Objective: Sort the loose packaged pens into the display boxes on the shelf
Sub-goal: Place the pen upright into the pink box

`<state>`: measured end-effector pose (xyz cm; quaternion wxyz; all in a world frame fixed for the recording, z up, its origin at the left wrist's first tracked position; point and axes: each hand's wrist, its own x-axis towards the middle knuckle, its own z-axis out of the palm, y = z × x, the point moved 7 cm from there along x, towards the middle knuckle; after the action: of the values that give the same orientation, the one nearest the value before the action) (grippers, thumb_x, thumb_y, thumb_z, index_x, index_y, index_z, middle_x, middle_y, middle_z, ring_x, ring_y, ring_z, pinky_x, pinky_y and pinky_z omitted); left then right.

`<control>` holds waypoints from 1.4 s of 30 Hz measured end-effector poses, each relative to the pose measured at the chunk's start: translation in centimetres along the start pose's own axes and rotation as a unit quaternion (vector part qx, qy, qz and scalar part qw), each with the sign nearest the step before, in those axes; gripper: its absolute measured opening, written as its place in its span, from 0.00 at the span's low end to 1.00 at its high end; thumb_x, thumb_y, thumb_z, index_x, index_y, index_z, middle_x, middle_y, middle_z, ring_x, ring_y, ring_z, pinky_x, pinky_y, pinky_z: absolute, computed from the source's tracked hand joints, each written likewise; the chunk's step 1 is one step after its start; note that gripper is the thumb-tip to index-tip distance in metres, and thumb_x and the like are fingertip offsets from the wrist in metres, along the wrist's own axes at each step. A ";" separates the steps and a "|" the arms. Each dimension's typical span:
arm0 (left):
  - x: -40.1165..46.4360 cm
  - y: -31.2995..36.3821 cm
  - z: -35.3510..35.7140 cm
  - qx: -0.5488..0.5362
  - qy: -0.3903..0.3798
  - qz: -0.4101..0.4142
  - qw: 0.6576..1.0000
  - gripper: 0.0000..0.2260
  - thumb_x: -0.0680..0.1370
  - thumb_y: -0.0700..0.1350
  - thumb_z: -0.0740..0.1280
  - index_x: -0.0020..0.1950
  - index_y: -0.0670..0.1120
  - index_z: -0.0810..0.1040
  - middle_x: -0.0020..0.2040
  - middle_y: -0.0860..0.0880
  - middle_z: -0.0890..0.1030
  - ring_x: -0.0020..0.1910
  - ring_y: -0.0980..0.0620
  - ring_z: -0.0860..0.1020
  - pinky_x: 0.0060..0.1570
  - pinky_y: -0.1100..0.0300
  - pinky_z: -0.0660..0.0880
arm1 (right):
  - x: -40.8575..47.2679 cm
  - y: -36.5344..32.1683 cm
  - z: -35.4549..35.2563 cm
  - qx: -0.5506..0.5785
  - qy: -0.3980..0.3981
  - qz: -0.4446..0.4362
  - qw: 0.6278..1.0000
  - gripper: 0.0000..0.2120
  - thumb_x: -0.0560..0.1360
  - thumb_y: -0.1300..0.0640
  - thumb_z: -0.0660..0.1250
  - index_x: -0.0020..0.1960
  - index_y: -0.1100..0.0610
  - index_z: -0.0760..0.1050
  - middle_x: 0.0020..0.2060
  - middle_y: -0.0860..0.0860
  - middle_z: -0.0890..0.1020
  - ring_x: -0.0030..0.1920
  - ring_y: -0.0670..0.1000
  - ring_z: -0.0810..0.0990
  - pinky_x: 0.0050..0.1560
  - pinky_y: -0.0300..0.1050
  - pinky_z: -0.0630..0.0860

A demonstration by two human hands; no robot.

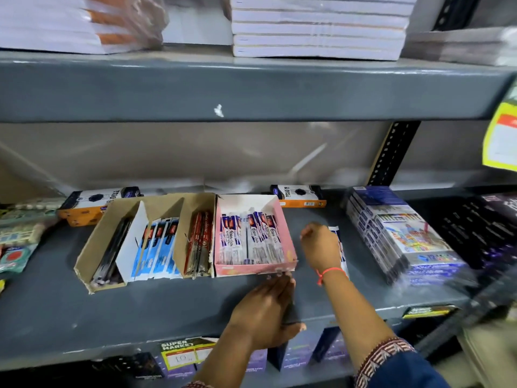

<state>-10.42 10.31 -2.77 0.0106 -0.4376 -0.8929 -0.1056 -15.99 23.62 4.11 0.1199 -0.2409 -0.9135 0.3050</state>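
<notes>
On the grey shelf (56, 303) stand two display boxes side by side. A brown cardboard box (92, 247) has dividers and holds black, blue and red packaged pens. To its right, a pink box (288, 242) holds white-and-blue packaged pens (251, 242). My right hand (321, 247) is just right of the pink box, closed on a white-and-blue pen pack (340, 247) that shows behind it. My left hand (265, 312) rests on the shelf in front of the pink box's near wall, holding a dark, thin pack that is mostly hidden.
Colour pencil packs (397, 236) are stacked to the right, dark boxes (481, 228) beyond them. Orange-and-black boxes (95, 203) lie at the back, eraser packs (19, 239) at the left. Notebooks (319, 26) fill the upper shelf. Price labels (181, 354) hang on the front edge.
</notes>
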 end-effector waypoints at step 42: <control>-0.2 -0.3 0.2 0.026 0.011 -0.003 1.000 0.38 0.75 0.68 0.52 0.75 0.46 0.47 0.76 0.46 0.54 0.74 0.49 0.52 0.70 0.57 0.49 | -5.0 1.5 -1.2 0.563 -0.158 0.068 0.809 0.11 0.71 0.72 0.65 0.39 0.58 0.80 0.28 0.47 0.85 0.28 0.41 0.81 0.29 0.30 0.77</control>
<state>-10.51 10.05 -3.03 0.0316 -0.4329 -0.8966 -0.0874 -10.73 22.69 3.75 0.0673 -0.1413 -0.5695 0.8069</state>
